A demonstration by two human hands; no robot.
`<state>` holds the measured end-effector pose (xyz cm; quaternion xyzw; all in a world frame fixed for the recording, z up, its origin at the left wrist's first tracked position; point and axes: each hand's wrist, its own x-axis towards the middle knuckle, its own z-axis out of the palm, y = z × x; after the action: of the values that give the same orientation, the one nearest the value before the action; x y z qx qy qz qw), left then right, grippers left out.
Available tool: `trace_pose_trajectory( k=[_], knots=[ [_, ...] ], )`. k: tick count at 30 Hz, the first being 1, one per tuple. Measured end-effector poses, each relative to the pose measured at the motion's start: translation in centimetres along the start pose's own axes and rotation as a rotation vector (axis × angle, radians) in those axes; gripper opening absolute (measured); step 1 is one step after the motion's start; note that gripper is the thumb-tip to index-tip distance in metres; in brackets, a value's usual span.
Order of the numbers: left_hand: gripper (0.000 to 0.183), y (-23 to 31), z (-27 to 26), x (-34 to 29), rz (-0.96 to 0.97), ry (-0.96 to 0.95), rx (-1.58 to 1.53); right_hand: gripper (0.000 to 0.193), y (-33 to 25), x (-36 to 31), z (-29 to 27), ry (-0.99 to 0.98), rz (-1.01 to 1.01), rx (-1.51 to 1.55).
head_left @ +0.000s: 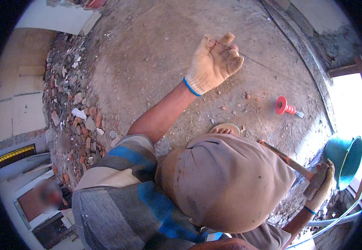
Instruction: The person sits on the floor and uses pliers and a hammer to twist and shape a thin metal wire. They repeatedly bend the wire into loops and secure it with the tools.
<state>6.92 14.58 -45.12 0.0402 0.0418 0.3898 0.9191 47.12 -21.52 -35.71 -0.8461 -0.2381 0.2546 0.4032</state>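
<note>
My left hand (216, 66), in a cream glove with a blue cuff, is raised over the dusty floor (147, 54), its fingers partly curled. A thin dark strand (256, 61) runs across these fingers and off toward the floor's right edge; whether this grip pinches it, I cannot tell. My right hand (325, 189), likewise gloved, holds the hammer (291, 162) in a closed grip around its head, low beside the floor's right edge; the handle slants up and leftward, its end just beside my knee (239, 183). A chisel (286, 106) with a red guard lies on the floor, nearer the right edge than the left. The teal bucket (344, 162) stands at the right edge, near my right hand. Broken bricks and rubble (81, 125) lie heaped along the left edge.
</note>
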Motion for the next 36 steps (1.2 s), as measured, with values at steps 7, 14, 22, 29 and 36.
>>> trace_pose_trajectory(
  k=[7,14,22,29,36],
  knots=[
    [0.052,0.0,0.8,0.2,-0.006,-0.047,-0.053,0.042,-0.5,-0.4,0.3,-0.026,0.034,0.188],
    [0.048,0.1,1.1,0.2,0.013,-0.1,-0.09,0.048,-1.0,-1.0,0.9,-0.033,-0.015,0.197],
    [0.037,0.8,1.1,0.8,0.044,-0.119,-0.128,0.054,-0.6,-1.1,1.3,-0.009,0.032,0.266],
    [0.034,1.1,0.9,1.1,0.09,-0.08,-0.097,0.047,-1.5,-1.5,1.5,-0.032,0.002,0.248],
    [0.033,0.3,1.2,1.8,0.102,-0.188,-0.076,0.047,-1.8,-1.3,1.9,-0.008,0.013,0.229]
  ],
)
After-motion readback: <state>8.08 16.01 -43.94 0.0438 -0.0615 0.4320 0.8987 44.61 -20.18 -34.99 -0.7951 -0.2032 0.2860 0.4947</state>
